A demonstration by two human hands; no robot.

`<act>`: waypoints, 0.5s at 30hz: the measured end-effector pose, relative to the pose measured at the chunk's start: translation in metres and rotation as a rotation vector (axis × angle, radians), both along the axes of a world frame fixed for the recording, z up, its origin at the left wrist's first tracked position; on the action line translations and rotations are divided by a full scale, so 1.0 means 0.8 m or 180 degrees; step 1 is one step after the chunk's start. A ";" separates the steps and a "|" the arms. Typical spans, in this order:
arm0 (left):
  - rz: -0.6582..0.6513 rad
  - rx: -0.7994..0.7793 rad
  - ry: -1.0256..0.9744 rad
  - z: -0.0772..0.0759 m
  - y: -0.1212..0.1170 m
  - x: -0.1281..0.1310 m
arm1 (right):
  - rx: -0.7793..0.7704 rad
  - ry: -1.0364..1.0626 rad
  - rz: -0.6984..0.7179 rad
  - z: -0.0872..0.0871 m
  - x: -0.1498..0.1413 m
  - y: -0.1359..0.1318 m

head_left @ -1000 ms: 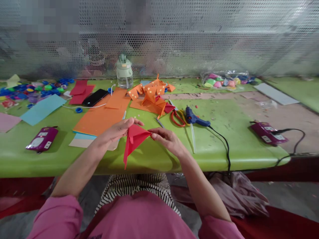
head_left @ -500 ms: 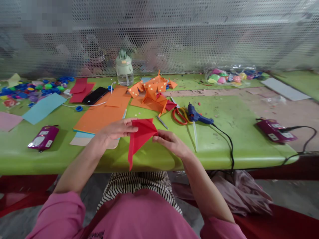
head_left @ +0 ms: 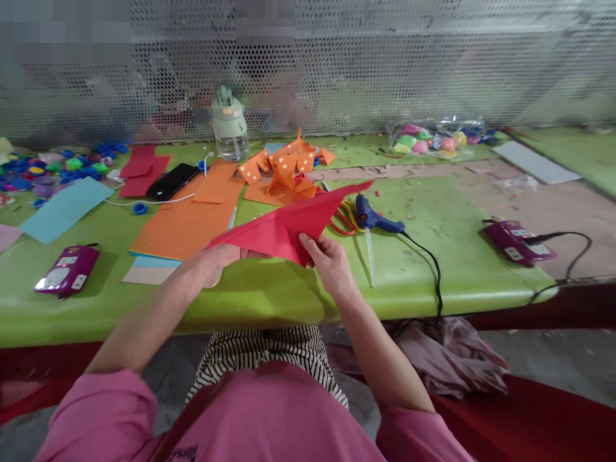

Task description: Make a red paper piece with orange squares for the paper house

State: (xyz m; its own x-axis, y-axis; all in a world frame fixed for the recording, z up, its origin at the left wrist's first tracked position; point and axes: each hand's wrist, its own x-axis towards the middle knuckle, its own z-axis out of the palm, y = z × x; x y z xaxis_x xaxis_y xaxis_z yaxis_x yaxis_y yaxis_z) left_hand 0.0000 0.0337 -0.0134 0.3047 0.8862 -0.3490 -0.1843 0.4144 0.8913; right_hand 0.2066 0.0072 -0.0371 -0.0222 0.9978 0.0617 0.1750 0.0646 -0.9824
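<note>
A red sheet of folded paper point(head_left: 289, 224) is held above the table's front edge, its long point slanting up to the right. My right hand point(head_left: 327, 256) pinches its lower edge, thumb on top. My left hand point(head_left: 224, 256) grips the left end, its fingers partly hidden beneath the paper and a little blurred. Just beyond the paper lie scissors point(head_left: 355, 217) with red and yellow handles, partly covered by it. A blue glue gun point(head_left: 378, 216) rests to the right with a glue stick. Folded orange paper shapes point(head_left: 286, 167) with pale spots sit behind.
Orange sheets point(head_left: 187, 221) lie left of centre, near a black phone point(head_left: 172, 181). A water bottle point(head_left: 230, 125) stands by the mesh partition. Purple power boxes point(head_left: 67, 269) lie at both sides. Colourful caps point(head_left: 52, 168) cover the far left; bagged coloured pieces point(head_left: 433, 140) lie behind.
The red paper has been turned, so its long point now reaches up right instead of hanging down. My right hand has shifted to its lower edge, and my left hand has gone partly under it.
</note>
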 end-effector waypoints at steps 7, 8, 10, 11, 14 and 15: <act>-0.0036 -0.0013 -0.0428 -0.033 -0.024 0.038 | 0.0547 -0.1043 -0.0270 0.004 -0.024 0.001; 0.0231 -0.0079 -0.0464 -0.033 -0.025 0.042 | 0.0478 -0.0960 -0.0197 0.003 -0.026 0.001; 0.0703 -0.0219 -0.0568 -0.028 -0.025 0.046 | 0.0190 -0.0575 -0.0005 0.001 -0.027 0.002; 0.0877 -0.0300 -0.0631 -0.025 -0.025 0.046 | 0.0007 -0.0388 0.0110 0.001 -0.026 0.003; 0.0911 -0.0542 -0.0711 -0.017 -0.027 0.039 | -0.0308 -0.0444 0.0330 0.003 -0.021 0.005; 0.0876 -0.0583 -0.0696 -0.015 -0.027 0.035 | -0.0299 -0.0644 0.0361 0.006 -0.018 0.006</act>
